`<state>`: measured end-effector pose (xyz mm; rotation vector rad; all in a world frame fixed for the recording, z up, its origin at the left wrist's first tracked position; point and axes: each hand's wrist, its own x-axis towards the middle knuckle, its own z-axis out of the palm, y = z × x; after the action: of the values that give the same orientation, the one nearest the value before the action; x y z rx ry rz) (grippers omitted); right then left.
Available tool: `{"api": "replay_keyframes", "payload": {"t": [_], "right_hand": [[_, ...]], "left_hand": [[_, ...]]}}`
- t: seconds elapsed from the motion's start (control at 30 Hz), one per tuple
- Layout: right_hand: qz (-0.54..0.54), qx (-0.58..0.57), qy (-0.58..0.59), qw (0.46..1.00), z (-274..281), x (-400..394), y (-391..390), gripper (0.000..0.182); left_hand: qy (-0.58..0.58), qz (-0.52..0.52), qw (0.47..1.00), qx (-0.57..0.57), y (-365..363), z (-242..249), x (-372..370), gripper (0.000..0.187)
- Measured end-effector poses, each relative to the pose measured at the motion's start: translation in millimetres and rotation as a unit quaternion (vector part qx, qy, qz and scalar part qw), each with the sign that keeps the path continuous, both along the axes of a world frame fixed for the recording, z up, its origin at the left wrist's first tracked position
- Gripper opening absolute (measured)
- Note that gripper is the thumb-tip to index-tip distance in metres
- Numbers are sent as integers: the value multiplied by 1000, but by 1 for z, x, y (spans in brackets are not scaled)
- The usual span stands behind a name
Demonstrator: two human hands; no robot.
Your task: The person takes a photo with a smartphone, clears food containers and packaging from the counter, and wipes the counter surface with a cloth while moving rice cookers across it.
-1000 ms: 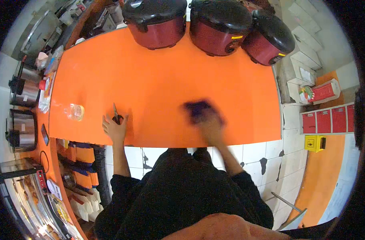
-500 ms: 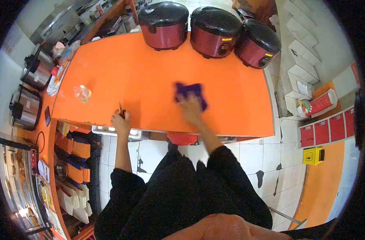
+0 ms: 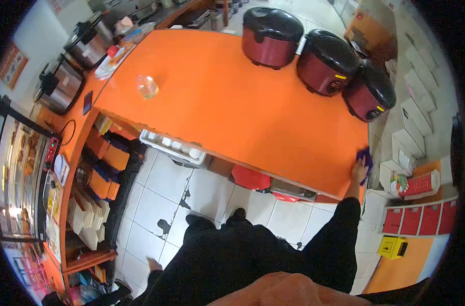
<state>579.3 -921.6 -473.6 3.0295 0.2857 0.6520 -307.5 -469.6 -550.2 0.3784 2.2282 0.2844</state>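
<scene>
Plain black top (image 3: 253, 255); loose black sleeves (image 3: 339, 229), same plain fabric; dark shoes (image 3: 237, 215); bare hands (image 3: 362, 169)

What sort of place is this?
It looks like a small restaurant or food shop. Three big cookers stand on the orange counter, and a lit glass case at the side holds what seems to be food.
</scene>
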Motion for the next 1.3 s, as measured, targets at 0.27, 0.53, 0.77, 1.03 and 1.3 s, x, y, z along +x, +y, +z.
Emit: {"api": "replay_keyframes", "payload": {"t": [0.27,0.53,0.77,1.03,1.3], "right_hand": [[193,166,-81,964,-2,-193,248,39],[151,307,43,939,29,-89,425,51],[106,660,38,742,100,26,514,53],[191,817,154,522,60,112,551,52],[248,786,264,501,60,103,529,47]], "left_hand": [[-75,90,993,-25,-48,-26,-53,56],[-101,40,991,77,64,-25,-71,58],[-95,54,984,137,134,-14,26,61],[-110,22,993,27,102,-26,133,60],[-96,-13,995,29,112,-26,165,61]]}}
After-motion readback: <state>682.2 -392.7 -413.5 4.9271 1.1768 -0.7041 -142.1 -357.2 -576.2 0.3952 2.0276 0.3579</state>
